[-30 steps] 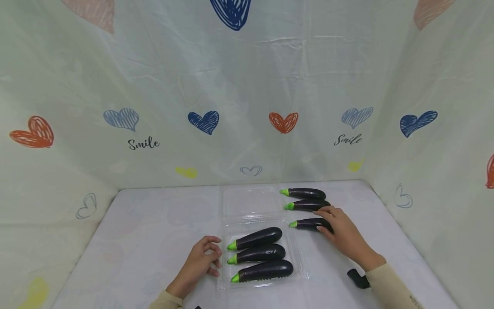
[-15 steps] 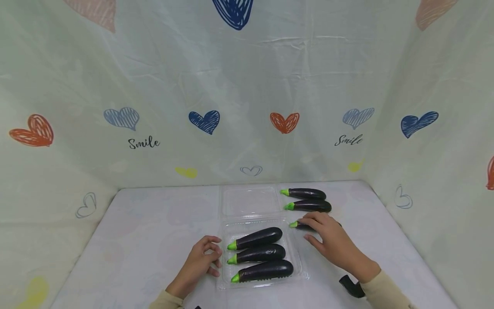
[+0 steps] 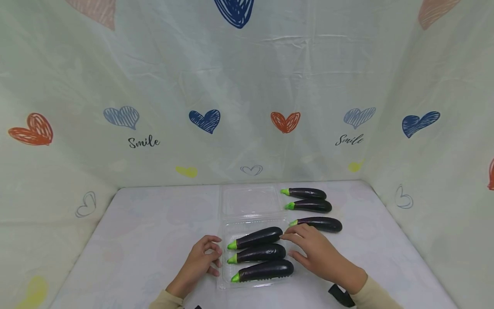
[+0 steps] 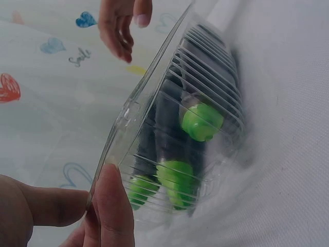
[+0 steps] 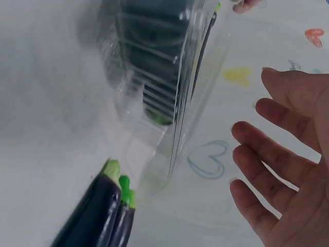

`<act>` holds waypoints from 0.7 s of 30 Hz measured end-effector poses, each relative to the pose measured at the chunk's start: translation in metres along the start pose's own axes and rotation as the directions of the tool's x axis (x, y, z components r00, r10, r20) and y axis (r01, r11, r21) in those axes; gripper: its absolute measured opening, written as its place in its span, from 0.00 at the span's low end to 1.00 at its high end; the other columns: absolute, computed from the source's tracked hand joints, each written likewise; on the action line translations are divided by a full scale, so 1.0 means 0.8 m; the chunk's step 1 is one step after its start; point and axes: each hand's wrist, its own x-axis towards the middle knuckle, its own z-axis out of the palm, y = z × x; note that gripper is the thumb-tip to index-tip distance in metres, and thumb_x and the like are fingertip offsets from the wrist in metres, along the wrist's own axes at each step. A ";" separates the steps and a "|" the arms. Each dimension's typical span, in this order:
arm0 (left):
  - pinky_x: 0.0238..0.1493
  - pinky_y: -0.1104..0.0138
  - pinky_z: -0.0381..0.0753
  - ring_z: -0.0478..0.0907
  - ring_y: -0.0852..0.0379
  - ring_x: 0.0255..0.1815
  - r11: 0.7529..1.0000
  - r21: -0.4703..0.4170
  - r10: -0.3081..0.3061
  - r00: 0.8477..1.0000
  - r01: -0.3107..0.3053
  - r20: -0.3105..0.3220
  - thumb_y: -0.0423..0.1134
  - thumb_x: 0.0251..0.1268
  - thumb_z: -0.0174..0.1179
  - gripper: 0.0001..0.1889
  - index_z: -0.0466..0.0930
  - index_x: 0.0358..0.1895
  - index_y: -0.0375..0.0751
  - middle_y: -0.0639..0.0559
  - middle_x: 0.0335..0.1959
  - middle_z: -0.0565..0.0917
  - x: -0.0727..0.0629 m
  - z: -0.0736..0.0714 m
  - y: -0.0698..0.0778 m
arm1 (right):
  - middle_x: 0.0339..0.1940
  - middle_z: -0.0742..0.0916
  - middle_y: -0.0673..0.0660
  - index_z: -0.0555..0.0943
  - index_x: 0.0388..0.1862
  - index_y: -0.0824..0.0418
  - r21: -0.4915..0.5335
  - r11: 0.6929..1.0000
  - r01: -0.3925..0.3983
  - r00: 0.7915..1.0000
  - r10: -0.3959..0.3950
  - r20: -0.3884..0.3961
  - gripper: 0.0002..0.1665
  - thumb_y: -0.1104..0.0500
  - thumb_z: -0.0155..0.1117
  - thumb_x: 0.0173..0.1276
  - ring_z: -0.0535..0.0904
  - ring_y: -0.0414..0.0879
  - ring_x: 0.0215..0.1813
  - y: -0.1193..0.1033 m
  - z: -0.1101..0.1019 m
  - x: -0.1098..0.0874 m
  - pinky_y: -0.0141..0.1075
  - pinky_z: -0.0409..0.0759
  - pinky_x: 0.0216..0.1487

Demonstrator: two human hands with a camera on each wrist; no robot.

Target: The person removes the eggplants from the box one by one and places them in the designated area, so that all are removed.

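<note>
Three eggplants (image 3: 257, 254) with green stem ends lie side by side in a clear plastic clamshell box (image 3: 262, 283), whose lid (image 3: 251, 201) is folded back flat behind it. My left hand (image 3: 200, 259) pinches the left rim of the box between thumb and finger, which shows up close in the left wrist view. Over the box's right edge hovers my right hand (image 3: 316, 253), fingers spread and holding nothing. In the right wrist view its fingers (image 5: 277, 159) stand apart from the box wall. Just behind this hand lies a loose eggplant (image 3: 322, 224), its stem end partly covered.
Two more eggplants (image 3: 306, 193) lie at the back right, beside the lid. A black strap (image 3: 340, 296) shows at the right wrist. A white tablecloth (image 3: 154, 231) covers the table, and heart-printed fabric (image 3: 247, 86) hangs behind and on both sides.
My right hand has moved left and toward me, from the nearest loose eggplant to the box's right edge. That eggplant stays where it was. The left hand has kept its place.
</note>
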 end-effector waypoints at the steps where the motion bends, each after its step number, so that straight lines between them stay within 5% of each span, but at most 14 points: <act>1: 0.24 0.64 0.87 0.79 0.55 0.29 1.000 0.001 -0.002 1.000 0.002 -0.002 0.25 0.74 0.57 0.18 0.69 0.63 0.25 0.48 0.38 0.78 0.000 0.000 0.000 | 0.54 0.85 0.48 0.86 0.57 0.55 0.007 1.000 0.008 1.000 -0.008 0.009 0.27 0.59 0.84 0.58 0.81 0.46 0.57 -0.002 0.001 0.000 0.47 0.86 0.56; 21: 0.24 0.64 0.87 0.79 0.55 0.29 1.000 -0.002 -0.002 1.000 0.002 -0.008 0.25 0.74 0.56 0.18 0.69 0.63 0.26 0.47 0.38 0.78 0.001 0.000 -0.002 | 0.52 0.87 0.45 0.87 0.55 0.53 0.052 0.995 0.080 0.985 -0.087 0.147 0.24 0.52 0.83 0.60 0.81 0.44 0.56 -0.021 0.015 0.004 0.42 0.84 0.59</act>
